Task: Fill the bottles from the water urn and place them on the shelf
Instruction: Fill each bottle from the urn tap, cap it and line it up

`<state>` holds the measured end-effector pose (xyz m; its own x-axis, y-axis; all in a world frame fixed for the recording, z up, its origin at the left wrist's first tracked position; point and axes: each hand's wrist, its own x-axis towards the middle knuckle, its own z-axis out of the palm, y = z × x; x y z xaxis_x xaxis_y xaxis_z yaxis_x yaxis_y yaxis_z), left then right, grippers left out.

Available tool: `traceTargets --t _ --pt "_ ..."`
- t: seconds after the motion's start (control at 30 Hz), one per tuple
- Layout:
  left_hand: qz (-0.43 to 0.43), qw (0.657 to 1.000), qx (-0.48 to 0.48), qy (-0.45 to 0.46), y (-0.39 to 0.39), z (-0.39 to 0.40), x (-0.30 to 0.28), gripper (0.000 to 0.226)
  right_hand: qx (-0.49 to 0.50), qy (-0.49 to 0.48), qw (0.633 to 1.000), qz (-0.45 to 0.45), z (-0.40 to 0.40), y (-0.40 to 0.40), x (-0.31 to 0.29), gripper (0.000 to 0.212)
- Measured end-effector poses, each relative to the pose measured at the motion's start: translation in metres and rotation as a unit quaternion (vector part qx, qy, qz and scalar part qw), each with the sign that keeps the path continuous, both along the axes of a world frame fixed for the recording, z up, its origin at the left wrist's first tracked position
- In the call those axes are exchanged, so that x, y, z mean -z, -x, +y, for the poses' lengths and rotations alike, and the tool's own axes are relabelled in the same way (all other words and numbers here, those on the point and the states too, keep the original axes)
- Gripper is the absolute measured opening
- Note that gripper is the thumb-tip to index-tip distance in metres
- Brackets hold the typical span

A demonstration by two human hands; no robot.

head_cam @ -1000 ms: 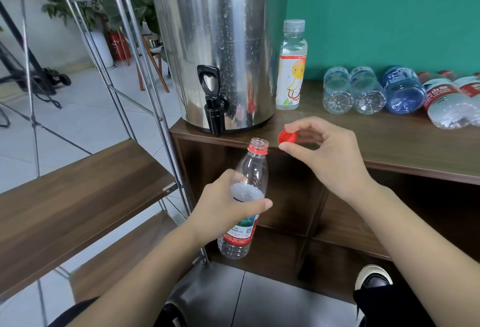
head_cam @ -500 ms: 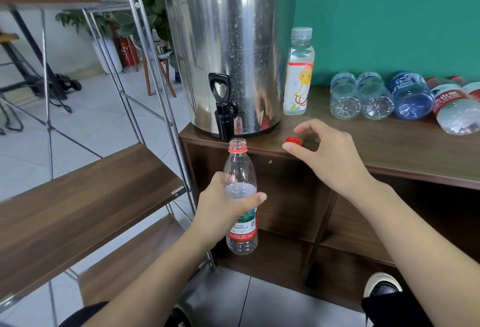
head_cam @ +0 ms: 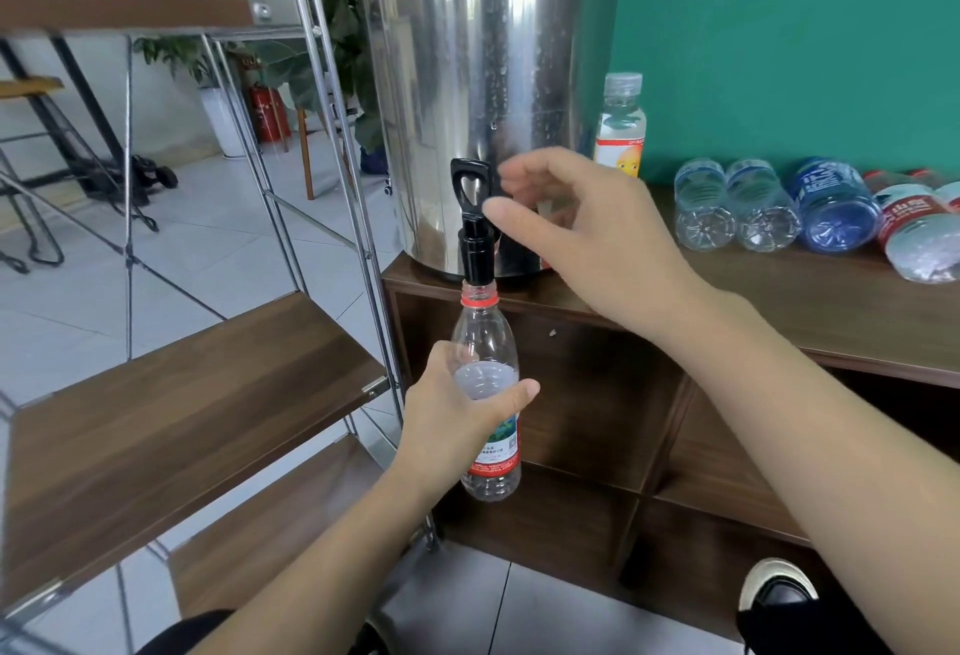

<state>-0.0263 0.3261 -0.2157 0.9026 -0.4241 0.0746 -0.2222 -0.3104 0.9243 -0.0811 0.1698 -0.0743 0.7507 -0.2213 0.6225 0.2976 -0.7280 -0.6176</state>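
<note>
The left hand (head_cam: 457, 415) grips a clear plastic bottle (head_cam: 485, 394) around its middle, fingers curled behind it and the thumb pressed across the front, just above the red-and-green label. The bottle stands upright with its uncapped, red-ringed mouth directly beneath the black tap (head_cam: 475, 233) of the steel water urn (head_cam: 467, 82), the neck touching or just short of the spout; it looks nearly empty.

The right hand (head_cam: 587, 238) hovers at three o'clock from the tap lever, thumb and forefinger apart and loosely curved toward it, holding nothing; whether the thumb tip touches the tap I cannot tell.

The label on the held bottle carries small print too fine to read. At two o'clock from the tap an upright capped bottle (head_cam: 621, 129) shows an orange cartoon face. Farther right, on the wooden counter (head_cam: 857, 321), several empty bottles (head_cam: 769, 207) lie on their sides; one has a blue label with white characters, another a red label, neither legible. The wooden shelf (head_cam: 182, 415) stands at nine o'clock from the held bottle.
</note>
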Motion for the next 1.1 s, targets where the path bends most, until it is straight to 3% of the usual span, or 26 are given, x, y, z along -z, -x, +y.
traceTargets --t 0.23,0.47,0.87,1.0,1.1 --pt "0.004 1.000 0.009 -0.007 -0.002 -0.003 0.003 0.067 0.002 0.066 0.998 0.024 0.008 -0.022 -0.027 0.020" --pt "-0.007 1.000 0.010 -0.011 -0.005 -0.005 0.002 0.066 0.020 0.105 0.994 -0.018 0.010 -0.027 -0.032 0.019" --pt "-0.031 0.999 -0.019 0.031 -0.004 -0.010 0.002 0.060 -0.022 0.267 0.942 -0.201 0.005 -0.022 -0.003 0.018" --pt "-0.031 0.998 -0.026 0.043 -0.003 -0.010 0.004 0.058 -0.070 0.313 0.928 -0.191 0.004 -0.019 0.009 0.021" --pt "-0.034 0.998 -0.027 0.042 -0.004 -0.011 0.004 0.059 -0.072 0.289 0.940 -0.167 0.002 -0.015 0.019 0.024"
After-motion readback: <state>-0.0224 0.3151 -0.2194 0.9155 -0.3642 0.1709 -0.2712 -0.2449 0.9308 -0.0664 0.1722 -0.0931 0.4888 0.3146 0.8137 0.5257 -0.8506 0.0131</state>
